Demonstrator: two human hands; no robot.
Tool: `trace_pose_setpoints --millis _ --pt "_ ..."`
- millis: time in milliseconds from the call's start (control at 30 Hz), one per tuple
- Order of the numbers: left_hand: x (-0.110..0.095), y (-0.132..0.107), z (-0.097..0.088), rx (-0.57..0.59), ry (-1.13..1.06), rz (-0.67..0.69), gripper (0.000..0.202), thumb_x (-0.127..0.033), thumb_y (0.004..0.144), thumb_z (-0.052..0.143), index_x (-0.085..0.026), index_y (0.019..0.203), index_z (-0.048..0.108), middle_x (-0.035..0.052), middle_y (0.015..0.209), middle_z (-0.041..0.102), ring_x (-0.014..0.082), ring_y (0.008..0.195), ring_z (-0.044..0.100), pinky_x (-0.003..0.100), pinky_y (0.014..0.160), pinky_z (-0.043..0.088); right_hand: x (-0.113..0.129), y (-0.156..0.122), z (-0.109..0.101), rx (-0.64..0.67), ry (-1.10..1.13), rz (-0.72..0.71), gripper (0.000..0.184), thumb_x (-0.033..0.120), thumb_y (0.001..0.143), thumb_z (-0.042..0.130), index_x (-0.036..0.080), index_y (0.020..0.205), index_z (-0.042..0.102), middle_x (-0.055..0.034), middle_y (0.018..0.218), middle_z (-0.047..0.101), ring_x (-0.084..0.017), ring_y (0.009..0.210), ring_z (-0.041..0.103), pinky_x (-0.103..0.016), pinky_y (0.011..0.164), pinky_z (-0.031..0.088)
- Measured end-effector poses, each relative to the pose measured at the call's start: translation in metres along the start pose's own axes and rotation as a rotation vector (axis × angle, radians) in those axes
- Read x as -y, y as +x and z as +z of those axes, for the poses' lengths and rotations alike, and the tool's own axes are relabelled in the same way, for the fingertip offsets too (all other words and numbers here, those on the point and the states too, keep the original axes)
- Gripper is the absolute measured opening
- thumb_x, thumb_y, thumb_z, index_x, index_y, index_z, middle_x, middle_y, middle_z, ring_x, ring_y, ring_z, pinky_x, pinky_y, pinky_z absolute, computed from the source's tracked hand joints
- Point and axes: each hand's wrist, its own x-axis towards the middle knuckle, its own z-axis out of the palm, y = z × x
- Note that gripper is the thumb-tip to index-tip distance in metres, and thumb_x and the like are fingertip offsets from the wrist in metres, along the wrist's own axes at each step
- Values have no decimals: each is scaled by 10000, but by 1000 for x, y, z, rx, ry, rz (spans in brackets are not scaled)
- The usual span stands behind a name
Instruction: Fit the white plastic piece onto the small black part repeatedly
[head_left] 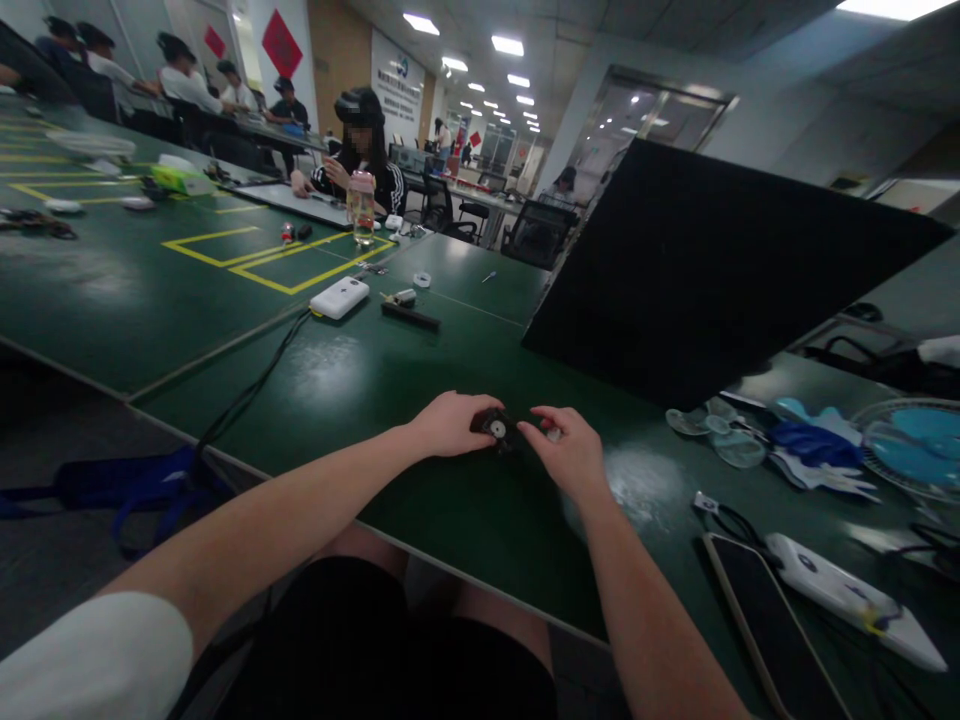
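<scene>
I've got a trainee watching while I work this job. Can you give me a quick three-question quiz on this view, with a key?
1. True or false: the left hand holds a small dark part.
2. Which of these lies right beside the phone?
a) the clear bottle
b) the long white device
c) the laptop-sized board across the table
3. Fill in the blank: the lines marked on the green table are ____ in color.

Key: 1. True. 2. b. 3. Yellow.
</scene>
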Motion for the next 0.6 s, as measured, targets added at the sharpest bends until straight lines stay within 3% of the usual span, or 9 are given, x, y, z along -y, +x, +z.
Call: trace_pose_setpoints --millis 300,400,533,600 --pt "6 0 -3 -71 102 -76 511 -419 844 688 -282 1326 589 50 1268 713 304 1211 640 565 1173 331 -5 -4 5 241 177 46 412 379 828 745 226 1208 700 -95 1204 650 -224 970 665 -376 784 567" --pt "8 0 -3 -75 139 -93 514 -413 837 697 -279 1320 584 41 1242 721 286 1202 645 529 1155 370 -10 -4 0 262 74 5 370 374 827 743 225 1164 720 -81 1169 670 -219 970 659 -372 813 549" --pt "8 0 -4 -77 156 -82 504 -402 851 686 -276 1326 575 29 1247 719 258 1170 661 463 1115 426 -13 -3 -3 239 -40 65 456 466 839 724 221 1223 702 -81 1111 682 -208 881 647 -353 748 524" --pt "7 -1 -4 -73 157 -80 496 -394 853 686 -274 1322 578 29 1237 722 252 1148 668 443 1083 456 -12 -4 -1 278 -51 52 412 447 852 704 229 1202 714 -72 1083 681 -199 849 638 -340 726 508"
